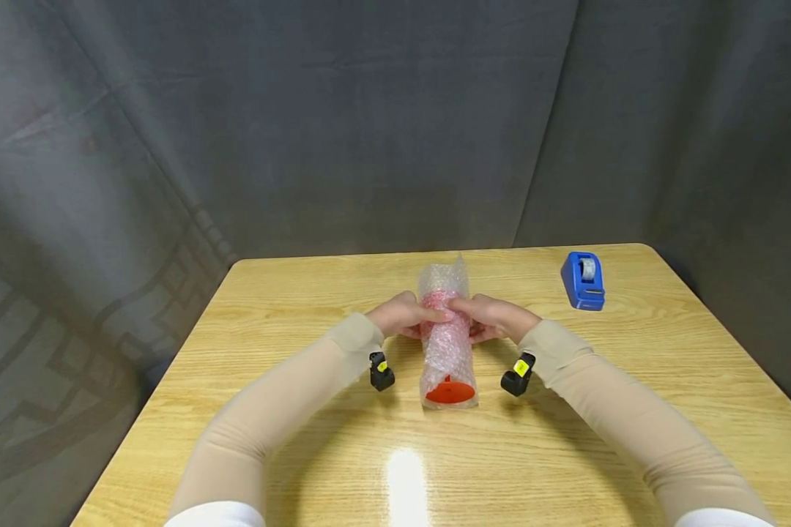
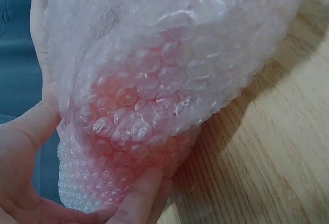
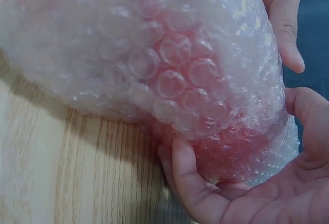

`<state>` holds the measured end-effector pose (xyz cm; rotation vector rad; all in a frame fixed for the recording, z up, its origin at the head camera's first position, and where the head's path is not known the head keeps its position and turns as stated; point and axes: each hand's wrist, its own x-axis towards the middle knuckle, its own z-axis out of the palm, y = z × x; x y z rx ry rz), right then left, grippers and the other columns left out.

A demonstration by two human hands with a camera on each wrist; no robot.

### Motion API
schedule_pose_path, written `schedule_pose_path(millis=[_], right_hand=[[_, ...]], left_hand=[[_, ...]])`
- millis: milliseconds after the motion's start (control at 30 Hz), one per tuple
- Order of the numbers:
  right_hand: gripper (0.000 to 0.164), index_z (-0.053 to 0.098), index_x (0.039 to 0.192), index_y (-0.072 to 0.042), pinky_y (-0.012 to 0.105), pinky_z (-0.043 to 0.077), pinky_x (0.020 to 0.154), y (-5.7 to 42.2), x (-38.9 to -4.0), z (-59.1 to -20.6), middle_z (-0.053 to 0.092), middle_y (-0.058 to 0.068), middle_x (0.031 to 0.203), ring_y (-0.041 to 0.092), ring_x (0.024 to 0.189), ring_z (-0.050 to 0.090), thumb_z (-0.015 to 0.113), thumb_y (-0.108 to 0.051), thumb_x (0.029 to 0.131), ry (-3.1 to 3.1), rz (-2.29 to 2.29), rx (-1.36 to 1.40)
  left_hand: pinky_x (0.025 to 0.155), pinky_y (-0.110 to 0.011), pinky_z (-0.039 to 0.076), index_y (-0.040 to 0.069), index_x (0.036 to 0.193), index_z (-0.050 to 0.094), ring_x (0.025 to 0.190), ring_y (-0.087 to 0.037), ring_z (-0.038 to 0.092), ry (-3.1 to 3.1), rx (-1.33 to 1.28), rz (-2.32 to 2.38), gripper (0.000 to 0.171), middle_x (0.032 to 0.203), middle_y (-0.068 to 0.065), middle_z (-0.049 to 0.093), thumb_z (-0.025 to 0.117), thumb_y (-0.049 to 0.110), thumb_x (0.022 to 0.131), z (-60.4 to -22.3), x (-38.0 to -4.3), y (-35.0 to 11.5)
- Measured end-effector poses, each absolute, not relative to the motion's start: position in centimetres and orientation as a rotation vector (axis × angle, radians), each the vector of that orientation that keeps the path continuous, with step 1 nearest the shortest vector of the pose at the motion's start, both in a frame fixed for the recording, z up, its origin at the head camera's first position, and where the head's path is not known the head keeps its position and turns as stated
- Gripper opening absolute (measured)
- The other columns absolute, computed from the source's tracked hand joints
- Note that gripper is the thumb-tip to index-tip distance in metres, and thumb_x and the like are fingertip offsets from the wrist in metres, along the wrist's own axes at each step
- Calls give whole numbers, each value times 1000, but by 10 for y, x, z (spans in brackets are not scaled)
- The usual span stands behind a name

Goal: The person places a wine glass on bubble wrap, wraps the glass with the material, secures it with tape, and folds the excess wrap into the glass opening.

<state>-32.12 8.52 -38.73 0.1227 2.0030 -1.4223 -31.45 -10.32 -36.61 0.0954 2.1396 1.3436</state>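
Note:
A roll of clear bubble wrap (image 1: pixel 448 353) lies lengthwise on the wooden table, wound around a red object. At the near end, the red object's flat round end (image 1: pixel 450 393) shows; pink shows through the layers farther up, and the rest is veiled. My left hand (image 1: pixel 402 315) grips the roll's left side, thumb on top. From the right, my right hand (image 1: pixel 497 318) holds it at about the same height, its thumb also over the top. In both wrist views, fingers curl beneath the bubble wrap (image 2: pixel 149 90), and the pink shape (image 3: pixel 180 75) shows through the bubbles.
A blue tape dispenser (image 1: pixel 583 281) with a roll of clear tape stands at the table's back right. Dark grey curtain (image 1: pixel 382 132) hangs behind the table's far edge and along its sides. Spare wrap extends past the roll's far end.

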Motion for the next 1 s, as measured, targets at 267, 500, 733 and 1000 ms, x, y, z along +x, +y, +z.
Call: schedule_pose_path(millis=[267,500,733,1000], right_hand=[[59,28,135,7,26,56,72,86,-322,-387,49,16,108,20,86,52,44,-36,98,1990,-1432,105],[60,35,132,7,27,56,74,91,-322,-387,52,15,105,18,85,55,43,-41,98,1998,-1396,63],[43,44,106,-3,27,54,72,94,-319,-380,46,6,87,14,74,48,45,-45,98,2135,-1291,37],[44,41,115,4,22,56,66,93,-319,-380,50,5,84,10,67,54,47,-37,100,2072,-1375,47]], left_hand=[[87,-38,57,-6,112,57,87,-19,63,2134,93,1344,42,102,-11,63,75,21,86,-366,-314,-103],[81,-38,59,-7,116,54,92,-24,64,2110,41,1376,43,109,-15,61,73,17,87,-369,-315,-100],[78,-36,60,-6,112,56,83,-21,64,2115,40,1384,39,101,-12,62,74,18,87,-370,-315,-98],[79,-37,60,-6,111,55,83,-21,63,2117,50,1381,39,98,-12,61,74,17,86,-368,-314,-99]])
